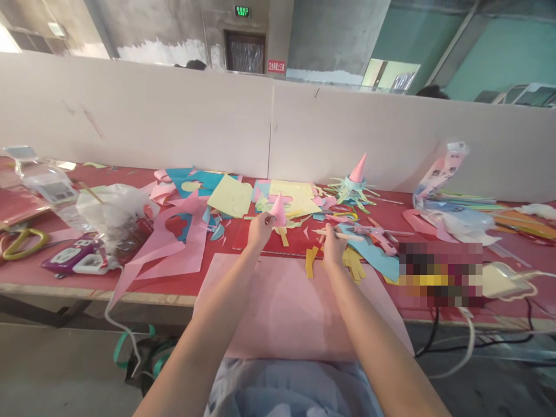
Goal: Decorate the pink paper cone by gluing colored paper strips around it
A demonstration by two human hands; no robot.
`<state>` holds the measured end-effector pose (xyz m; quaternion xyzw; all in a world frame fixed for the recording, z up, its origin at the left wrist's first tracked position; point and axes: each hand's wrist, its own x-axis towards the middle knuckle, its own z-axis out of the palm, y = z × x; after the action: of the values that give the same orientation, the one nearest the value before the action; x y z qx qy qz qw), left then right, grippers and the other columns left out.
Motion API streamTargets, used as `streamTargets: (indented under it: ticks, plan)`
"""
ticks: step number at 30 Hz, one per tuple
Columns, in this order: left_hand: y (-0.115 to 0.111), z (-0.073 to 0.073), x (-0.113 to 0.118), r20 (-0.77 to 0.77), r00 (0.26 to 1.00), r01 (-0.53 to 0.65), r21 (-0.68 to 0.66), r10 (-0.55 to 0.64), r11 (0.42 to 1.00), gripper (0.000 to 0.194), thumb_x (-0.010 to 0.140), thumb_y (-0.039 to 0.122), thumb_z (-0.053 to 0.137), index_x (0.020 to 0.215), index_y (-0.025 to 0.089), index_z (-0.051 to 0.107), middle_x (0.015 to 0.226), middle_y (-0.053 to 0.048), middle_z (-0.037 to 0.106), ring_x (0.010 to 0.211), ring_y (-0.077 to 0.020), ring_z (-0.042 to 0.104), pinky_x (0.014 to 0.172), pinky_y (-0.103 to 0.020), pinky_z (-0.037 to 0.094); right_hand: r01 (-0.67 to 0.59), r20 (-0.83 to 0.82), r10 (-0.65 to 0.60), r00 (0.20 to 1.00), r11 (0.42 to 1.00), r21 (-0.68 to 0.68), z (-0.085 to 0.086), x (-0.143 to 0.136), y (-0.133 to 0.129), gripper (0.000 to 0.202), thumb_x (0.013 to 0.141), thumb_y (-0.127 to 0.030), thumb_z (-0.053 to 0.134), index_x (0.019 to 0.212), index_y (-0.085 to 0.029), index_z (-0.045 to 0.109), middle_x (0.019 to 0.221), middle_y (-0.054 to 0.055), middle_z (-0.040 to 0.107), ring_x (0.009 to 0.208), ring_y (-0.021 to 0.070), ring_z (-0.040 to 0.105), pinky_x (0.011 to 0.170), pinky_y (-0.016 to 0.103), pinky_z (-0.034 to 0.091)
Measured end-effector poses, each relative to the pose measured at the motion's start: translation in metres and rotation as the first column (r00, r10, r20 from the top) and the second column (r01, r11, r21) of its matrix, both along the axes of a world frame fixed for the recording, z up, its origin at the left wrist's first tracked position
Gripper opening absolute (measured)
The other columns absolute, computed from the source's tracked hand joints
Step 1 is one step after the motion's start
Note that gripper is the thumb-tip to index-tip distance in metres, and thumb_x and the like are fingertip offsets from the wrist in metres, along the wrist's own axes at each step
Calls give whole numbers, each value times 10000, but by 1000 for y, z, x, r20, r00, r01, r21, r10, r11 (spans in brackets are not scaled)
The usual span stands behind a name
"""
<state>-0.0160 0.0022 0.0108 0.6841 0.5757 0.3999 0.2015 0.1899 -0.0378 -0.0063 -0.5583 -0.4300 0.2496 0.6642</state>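
Observation:
My left hand (260,229) is closed on a small pink paper cone (278,211) that points upward. A yellow paper strip (284,236) hangs from the cone's lower edge. In my right hand (333,248) a slim, pale, pen-like stick (348,236) lies sideways, with a thin tip toward the cone but apart from it. Loose yellow paper strips (355,264) lie on the table beside and under this hand. Beyond it, at the back, stands a finished-looking pink cone (358,169) with a blue band and pale green fringe.
A pink glue gun (377,237) lies on the right over blue paper. Cut pink sheets (191,246) and yellow sheets (230,196) cover the table's back and left. Farther left are a plastic bag (115,208), a purple device (72,253) and yellow-handled scissors (26,242). A white partition (174,116) rises behind.

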Motion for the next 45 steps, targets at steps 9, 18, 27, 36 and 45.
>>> streamTargets:
  ticks: [9,18,27,36,45]
  plan:
    - [-8,-6,7,79,994,-85,187,72,979,460,865,285,471,1311,201,392,1269,-125,506,1174,-241,487,936,-364,410,69,91,-75,993,995,66,6,-10,-16,357,804,-501,499,596,-230,394,445,-59,440,431,113,436,462,245,349]
    - [-1,-15,9,142,989,-6,266,-33,964,548,852,302,499,1368,214,335,1387,-117,436,1268,-269,420,1005,-404,369,-89,323,42,946,987,132,6,-22,-19,288,827,-485,499,839,-210,584,810,39,641,753,163,576,724,275,430]
    - [28,-6,21,231,973,-57,211,7,976,667,803,358,584,1388,192,309,1408,-134,418,1273,-272,417,1016,-389,349,-210,388,155,909,972,103,7,-18,-20,336,899,-470,373,887,-209,585,771,29,619,689,150,557,685,257,425]
    - [43,20,24,260,965,-33,169,-12,985,228,756,296,612,964,204,618,998,-54,676,938,-218,607,792,-298,449,-167,301,122,946,978,128,9,-19,-22,359,868,-532,410,887,-209,568,825,36,635,716,153,573,676,261,428]
    - [1,63,27,375,917,25,281,-134,959,275,778,336,605,1023,211,610,1041,-57,666,962,-191,600,804,-286,456,-26,103,12,995,990,136,29,-24,-29,313,805,-523,511,812,-215,463,663,-16,528,606,132,504,626,278,419]
